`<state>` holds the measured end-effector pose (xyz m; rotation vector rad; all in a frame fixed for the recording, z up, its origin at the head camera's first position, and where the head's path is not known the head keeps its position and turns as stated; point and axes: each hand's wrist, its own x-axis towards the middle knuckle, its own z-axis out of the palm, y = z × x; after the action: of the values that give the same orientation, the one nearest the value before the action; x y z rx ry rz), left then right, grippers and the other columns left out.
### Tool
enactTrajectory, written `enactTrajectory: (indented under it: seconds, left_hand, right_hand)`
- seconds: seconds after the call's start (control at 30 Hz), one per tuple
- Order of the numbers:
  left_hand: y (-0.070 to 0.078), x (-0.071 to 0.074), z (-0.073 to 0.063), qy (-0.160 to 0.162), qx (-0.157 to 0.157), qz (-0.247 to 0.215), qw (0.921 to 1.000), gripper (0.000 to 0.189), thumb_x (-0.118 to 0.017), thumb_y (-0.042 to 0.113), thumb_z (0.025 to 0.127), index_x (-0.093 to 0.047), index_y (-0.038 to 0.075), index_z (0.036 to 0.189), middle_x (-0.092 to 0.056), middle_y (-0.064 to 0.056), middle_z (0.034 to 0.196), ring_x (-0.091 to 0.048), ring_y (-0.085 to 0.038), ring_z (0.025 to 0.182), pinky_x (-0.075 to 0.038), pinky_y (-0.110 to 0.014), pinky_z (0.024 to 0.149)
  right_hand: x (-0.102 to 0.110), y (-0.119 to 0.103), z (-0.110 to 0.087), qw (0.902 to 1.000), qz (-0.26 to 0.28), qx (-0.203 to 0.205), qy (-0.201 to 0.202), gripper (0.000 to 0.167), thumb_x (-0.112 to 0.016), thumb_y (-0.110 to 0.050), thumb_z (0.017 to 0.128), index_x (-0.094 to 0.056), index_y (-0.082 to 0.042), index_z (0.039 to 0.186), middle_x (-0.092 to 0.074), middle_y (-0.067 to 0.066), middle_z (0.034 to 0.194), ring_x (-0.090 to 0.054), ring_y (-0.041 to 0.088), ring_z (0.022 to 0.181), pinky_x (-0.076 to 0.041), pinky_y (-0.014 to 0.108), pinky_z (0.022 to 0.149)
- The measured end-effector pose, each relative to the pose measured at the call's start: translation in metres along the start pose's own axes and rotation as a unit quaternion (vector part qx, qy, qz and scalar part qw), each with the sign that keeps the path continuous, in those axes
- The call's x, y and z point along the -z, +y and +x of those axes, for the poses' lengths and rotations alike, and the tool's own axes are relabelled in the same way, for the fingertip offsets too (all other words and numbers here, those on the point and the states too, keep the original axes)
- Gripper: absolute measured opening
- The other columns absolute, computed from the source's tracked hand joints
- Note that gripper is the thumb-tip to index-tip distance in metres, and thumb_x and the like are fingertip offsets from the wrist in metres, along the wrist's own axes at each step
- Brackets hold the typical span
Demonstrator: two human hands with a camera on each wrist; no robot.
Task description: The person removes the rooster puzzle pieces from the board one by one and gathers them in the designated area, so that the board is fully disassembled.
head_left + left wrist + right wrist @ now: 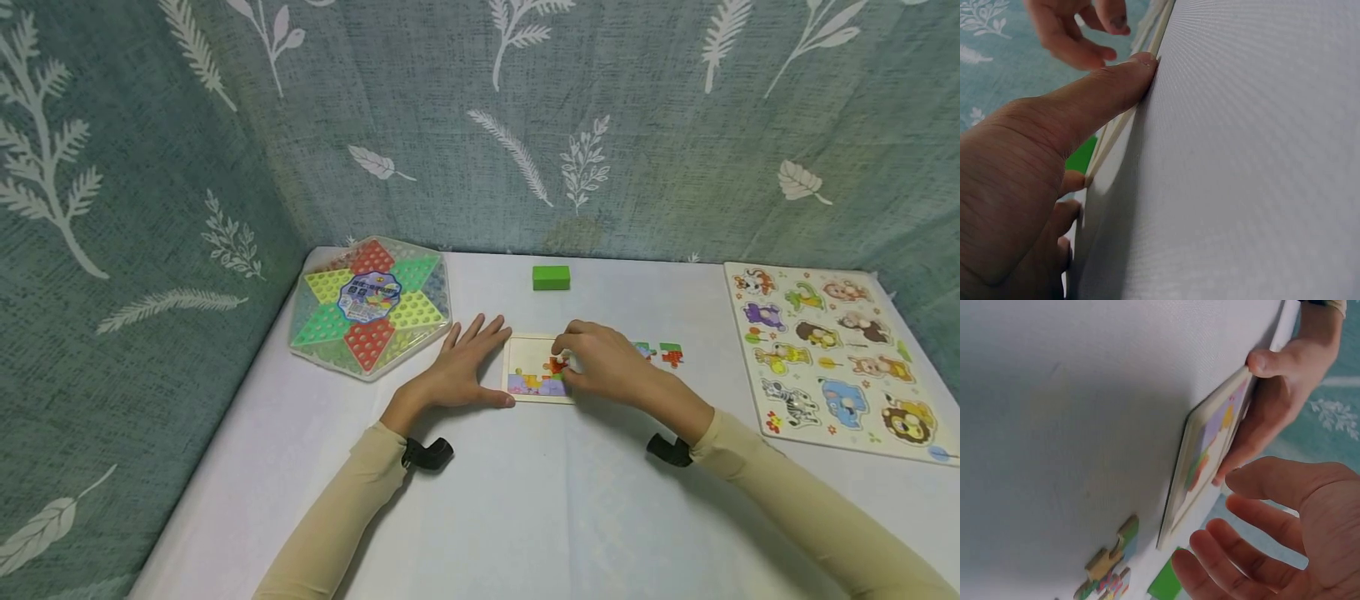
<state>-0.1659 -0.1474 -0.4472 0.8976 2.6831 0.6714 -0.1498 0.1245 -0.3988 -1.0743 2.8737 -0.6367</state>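
Two hands (463,367) (603,360) at puzzle (528,354), right hides end; green block (551,278) beyond

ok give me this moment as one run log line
left hand: touching puzzle tray edge | right hand: over tray, grip unclear | tray: partly filled | loose pieces: right of tray | green block: beyond tray

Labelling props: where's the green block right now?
In the head view, the green block lies near the far edge of the table, slightly right of centre, beyond the puzzle tray and right of the hexagonal game box.
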Motion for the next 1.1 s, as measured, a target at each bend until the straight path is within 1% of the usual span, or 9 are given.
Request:
enactTrajectory:
  seconds: [0.13,0.23,0.37,0.5,0.7,0.97,1.1]
  left_hand:
    - [0.001,0.001,0.000,-0.001,0.002,0.000,1.0000,0.111,-0.079,0.060,0.076,-0.023,0.014,0.161,-0.010,-0.003,0.167,0.003,-0.027,0.153,0.009,-0.051,0.118]
    - [0.002,0.001,0.000,-0.001,0.002,-0.001,1.0000,0.111,-0.080,0.059,0.076,-0.024,0.014,0.161,-0.010,-0.004,0.167,0.003,-0.027,0.153,0.008,-0.051,0.119]
    - [0.003,0.001,0.000,0.000,-0.003,0.000,1.0000,0.111,-0.080,0.059,0.076,-0.024,0.013,0.161,-0.011,-0.005,0.167,0.002,-0.028,0.153,0.007,-0.052,0.119]
    - [0.003,0.001,0.000,0.000,-0.002,0.003,1.0000,0.111,-0.080,0.059,0.077,-0.024,0.013,0.161,-0.010,-0.004,0.167,0.003,-0.028,0.153,0.007,-0.053,0.119]
    - [0.001,0.000,0.000,0.000,-0.001,-0.002,1.0000,0.111,-0.079,0.060,0.077,-0.023,0.015,0.161,-0.009,-0.003,0.167,0.004,-0.026,0.153,0.008,-0.051,0.119]
    - [0.001,-0.001,0.000,0.000,-0.002,-0.004,1.0000,0.111,-0.079,0.060,0.076,-0.023,0.015,0.161,-0.008,-0.002,0.168,0.005,-0.024,0.153,0.010,-0.050,0.118]
    - [0.000,-0.001,0.000,0.001,-0.001,-0.003,1.0000,0.112,-0.080,0.060,0.076,-0.023,0.016,0.161,-0.009,-0.002,0.168,0.005,-0.024,0.153,0.009,-0.050,0.118]
  right_hand:
    - [-0.005,0.001,0.004,0.9999,0.004,0.015,-0.006,0.020,-0.077,-0.008,0.080,-0.075,-0.006,0.099,-0.064,0.004,0.094,-0.061,0.019,0.083,-0.053,0.037,0.071]
    - [-0.009,0.002,0.006,0.9998,0.004,0.017,-0.013,0.019,-0.078,-0.008,0.079,-0.074,-0.008,0.098,-0.063,0.003,0.092,-0.058,0.017,0.079,-0.051,0.035,0.068]
    - [-0.012,0.000,0.009,0.9996,0.000,0.008,-0.027,0.018,-0.079,-0.009,0.079,-0.073,-0.010,0.096,-0.062,0.001,0.089,-0.055,0.016,0.076,-0.049,0.033,0.065]
    - [-0.014,-0.001,0.012,0.9992,-0.003,0.000,-0.040,0.016,-0.080,-0.010,0.079,-0.072,-0.011,0.093,-0.060,0.000,0.086,-0.053,0.017,0.074,-0.047,0.034,0.063]
    - [-0.014,-0.001,0.014,0.9988,-0.009,0.001,-0.047,0.015,-0.081,-0.010,0.078,-0.072,-0.011,0.090,-0.058,0.000,0.084,-0.052,0.017,0.072,-0.046,0.032,0.062]
    - [-0.010,-0.004,0.018,0.9976,-0.025,-0.021,-0.061,0.013,-0.082,-0.012,0.078,-0.073,-0.013,0.087,-0.056,0.000,0.084,-0.050,0.018,0.075,-0.044,0.031,0.063]
    - [-0.012,-0.005,0.018,0.9976,-0.026,-0.023,-0.061,0.013,-0.083,-0.013,0.078,-0.073,-0.014,0.087,-0.056,0.000,0.084,-0.050,0.019,0.075,-0.044,0.032,0.063]
